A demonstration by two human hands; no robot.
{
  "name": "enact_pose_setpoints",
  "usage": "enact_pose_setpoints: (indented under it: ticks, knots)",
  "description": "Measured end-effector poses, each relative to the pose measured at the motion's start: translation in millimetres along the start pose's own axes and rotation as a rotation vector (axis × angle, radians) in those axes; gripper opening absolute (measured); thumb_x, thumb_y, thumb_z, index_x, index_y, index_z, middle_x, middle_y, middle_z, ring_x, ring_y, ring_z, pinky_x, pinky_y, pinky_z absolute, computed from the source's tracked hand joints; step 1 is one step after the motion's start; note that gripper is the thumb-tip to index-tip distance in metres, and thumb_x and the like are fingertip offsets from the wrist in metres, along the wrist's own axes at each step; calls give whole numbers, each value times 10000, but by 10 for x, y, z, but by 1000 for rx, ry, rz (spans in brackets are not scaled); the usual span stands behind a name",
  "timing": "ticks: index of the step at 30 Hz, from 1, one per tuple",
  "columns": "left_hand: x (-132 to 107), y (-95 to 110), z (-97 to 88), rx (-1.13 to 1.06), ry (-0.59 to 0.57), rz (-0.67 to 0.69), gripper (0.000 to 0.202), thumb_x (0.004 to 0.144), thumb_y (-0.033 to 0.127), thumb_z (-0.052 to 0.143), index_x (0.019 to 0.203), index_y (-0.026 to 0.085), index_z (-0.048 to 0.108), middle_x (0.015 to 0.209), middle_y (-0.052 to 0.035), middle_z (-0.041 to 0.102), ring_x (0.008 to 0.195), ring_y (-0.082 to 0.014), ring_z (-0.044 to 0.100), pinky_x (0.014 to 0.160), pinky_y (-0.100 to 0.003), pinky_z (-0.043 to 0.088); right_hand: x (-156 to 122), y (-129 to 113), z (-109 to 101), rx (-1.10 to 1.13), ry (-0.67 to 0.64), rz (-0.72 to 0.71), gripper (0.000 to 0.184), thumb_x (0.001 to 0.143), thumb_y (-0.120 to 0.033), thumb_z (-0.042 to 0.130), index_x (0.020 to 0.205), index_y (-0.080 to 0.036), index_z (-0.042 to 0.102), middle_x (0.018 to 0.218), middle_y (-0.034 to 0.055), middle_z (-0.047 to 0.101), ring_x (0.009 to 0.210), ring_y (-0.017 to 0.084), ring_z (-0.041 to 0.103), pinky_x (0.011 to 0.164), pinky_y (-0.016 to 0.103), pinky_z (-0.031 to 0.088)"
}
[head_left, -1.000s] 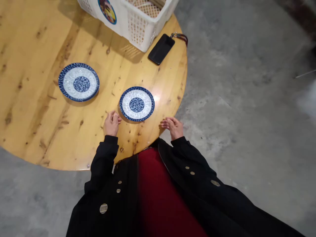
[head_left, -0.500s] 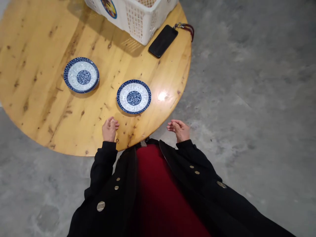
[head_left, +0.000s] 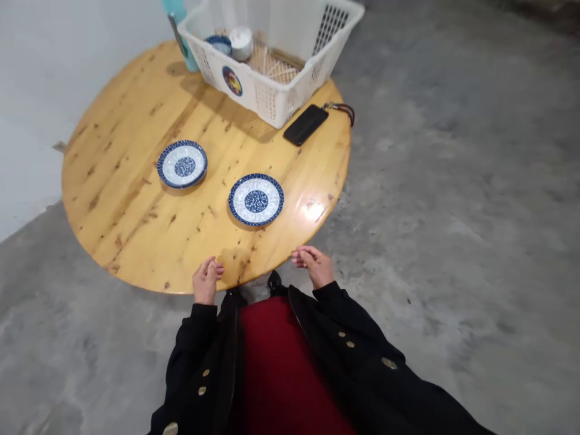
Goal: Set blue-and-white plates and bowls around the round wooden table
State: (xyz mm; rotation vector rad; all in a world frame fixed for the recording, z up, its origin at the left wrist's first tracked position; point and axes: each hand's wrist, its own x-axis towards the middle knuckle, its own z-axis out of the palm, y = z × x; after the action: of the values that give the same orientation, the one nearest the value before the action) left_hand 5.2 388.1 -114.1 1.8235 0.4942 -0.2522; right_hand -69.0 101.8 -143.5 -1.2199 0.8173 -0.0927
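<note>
**Q:** Nearest items, and the state of the hands?

**A:** Nearest are black coat sleeves (head_left: 194, 344) over a red garment (head_left: 281, 368). Both hands are empty, with the fingers loosely curled into a narrow grip on nothing. The left hand (head_left: 206, 281) is over the tabletop (head_left: 118, 199) just inside its rim, near and left of the blue-and-white plate (head_left: 256, 199). The right hand (head_left: 313, 266) is at the rim, near and right of that plate; contact cannot be confirmed.

**Q:** Why does the plate need no holding?

**A:** It appears to lie flat and stable on the wood, touched by neither hand. A stack of plates (head_left: 182, 164) stands left of it; the count cannot be confirmed.

**Q:** Farther out?

**A:** Beyond the plate are a black phone (head_left: 306, 125) and a white plastic basket (head_left: 267, 103) holding a small bowl (head_left: 220, 43).

**Q:** Change from the earlier frame?

**A:** The view has lifted, so the basket's interior now shows. The plates, phone and basket keep their layout.
</note>
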Motion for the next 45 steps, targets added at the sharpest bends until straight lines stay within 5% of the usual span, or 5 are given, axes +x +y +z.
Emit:
enact_pose_setpoints:
  ticks: [6,15,19,27,45]
  knots:
    - [114,-21,-466,15,-73,98,563,782,547,630,1106,88,669,894,-126,741,740,-193,727,630,-279,565,-253,120,391,11,35,-54,456,623,-544,763,850,-161,666,757,86,737,613,178,690,532,271,531]
    - [346,-461,-2140,35,-15,67,512,768,499,619,1094,108,674,899,-109,743,796,-210,733,664,-289,570,-1092,648,1751,91,60,-24,440,557,-520,774,793,-168,654,689,57,717,545,168,655,501,266,504]
    - [552,-527,-2520,26,-60,57,481,740,479,627,1048,114,683,870,-103,740,783,-213,732,648,-283,559,-1459,898,2207,78,32,8,416,565,-505,764,782,-165,658,678,48,714,526,152,646,487,245,483]
    - [1260,-75,-2348,4,-204,197,497,749,505,600,1036,107,676,880,-116,736,757,-193,720,642,-276,551,-1483,751,2387,62,91,-82,390,597,-491,759,799,-168,676,704,42,711,573,151,650,523,257,506]
    - [2465,858,-1856,177,-205,200,344,771,415,585,936,116,627,787,-69,700,653,-142,690,576,-225,526,79,207,3315,54,-11,-78,169,721,-324,650,802,-177,674,747,30,710,568,137,667,509,227,509]
